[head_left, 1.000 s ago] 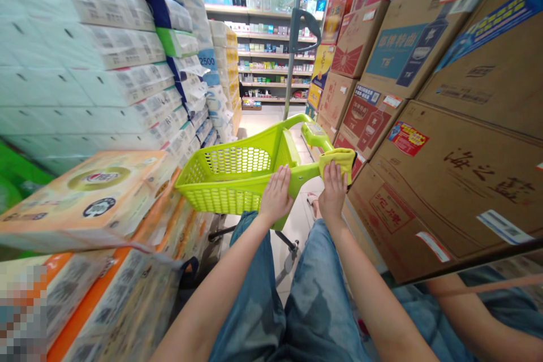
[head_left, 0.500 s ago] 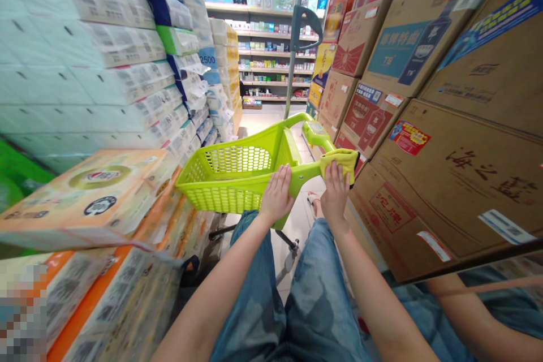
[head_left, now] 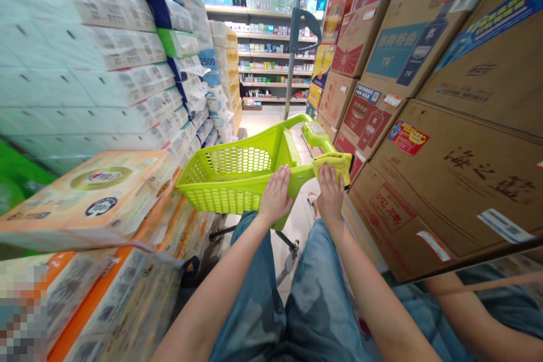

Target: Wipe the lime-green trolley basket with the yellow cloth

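A lime-green shopping cart [head_left: 224, 192] with a perforated basket stands sideways in front of my knees. My left hand [head_left: 275, 195] lies on the near upper rim of its basket, fingers stretched together over the edge, thumb hidden. With my right hand [head_left: 331, 189] I press a yellow cloth [head_left: 334, 165] with a dark edge over the side arm of the cart's handle, at the right end. The cloth is draped over the green plastic, and my fingers lie on top of it. A grey pole [head_left: 296, 34] with a dark hook-shaped grip rises behind the cart.
Stacked tissue packs [head_left: 119, 45] line the left side, with an orange-and-white pack [head_left: 97, 186] close by. Cardboard cartons [head_left: 466, 181] form a wall on the right. Shelves of small goods [head_left: 271, 56] stand at the aisle's far end. A mirror-like surface [head_left: 487, 305] is at lower right.
My right hand has slid the yellow cloth a little to the left along the handle arm. My left hand and the cart have stayed in place.
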The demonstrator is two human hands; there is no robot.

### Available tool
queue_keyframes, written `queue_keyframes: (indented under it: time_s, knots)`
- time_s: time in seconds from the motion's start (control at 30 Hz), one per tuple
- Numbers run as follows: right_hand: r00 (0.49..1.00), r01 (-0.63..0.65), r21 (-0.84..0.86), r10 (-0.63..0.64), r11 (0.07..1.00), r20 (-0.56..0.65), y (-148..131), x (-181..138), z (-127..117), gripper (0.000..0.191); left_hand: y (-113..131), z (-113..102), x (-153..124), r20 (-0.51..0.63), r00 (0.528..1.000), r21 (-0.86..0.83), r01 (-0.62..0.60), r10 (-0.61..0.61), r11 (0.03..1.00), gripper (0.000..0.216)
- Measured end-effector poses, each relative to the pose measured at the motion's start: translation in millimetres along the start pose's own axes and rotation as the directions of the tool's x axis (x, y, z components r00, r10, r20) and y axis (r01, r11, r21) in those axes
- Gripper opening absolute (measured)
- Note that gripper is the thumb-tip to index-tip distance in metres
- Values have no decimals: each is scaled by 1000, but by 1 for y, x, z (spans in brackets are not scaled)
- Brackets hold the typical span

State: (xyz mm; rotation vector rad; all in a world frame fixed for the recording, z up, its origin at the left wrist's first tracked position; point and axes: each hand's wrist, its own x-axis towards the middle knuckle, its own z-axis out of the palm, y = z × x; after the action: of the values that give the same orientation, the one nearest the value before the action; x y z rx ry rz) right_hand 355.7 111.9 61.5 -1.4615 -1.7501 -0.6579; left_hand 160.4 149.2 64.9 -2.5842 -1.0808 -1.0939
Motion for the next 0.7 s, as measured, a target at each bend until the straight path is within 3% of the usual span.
queue_keyframes:
  time_s: [0.1,0.2,0.33,0.43,0.6,0.7]
  knots:
    - [990,-110,23,111,994,-82,13,9,-6,85,0,1,0,-8,1000,-2,1,-1,1000,90]
    - [990,-122,40,125,992,-70,0,5,-2,83,0,2,0,-18,1000,-4,8,-9,1000,89]
    - [996,53,29,-55,998,76,-28,-13,10,77,0,2,-1,-12,1000,-7,1,-1,1000,89]
    - [984,134,29,-137,991,118,-26,-14,9,76,-1,0,-1,0,1000,-12,3,-3,1000,89]
    - [992,-94,-8,93,996,-84,4,9,-5,77,-1,0,0,-3,1000,-22,-4,4,1000,90]
    - [981,-145,20,147,989,-128,1,15,-6,77,-1,1,0,-11,1000,-16,-4,4,1000,89]
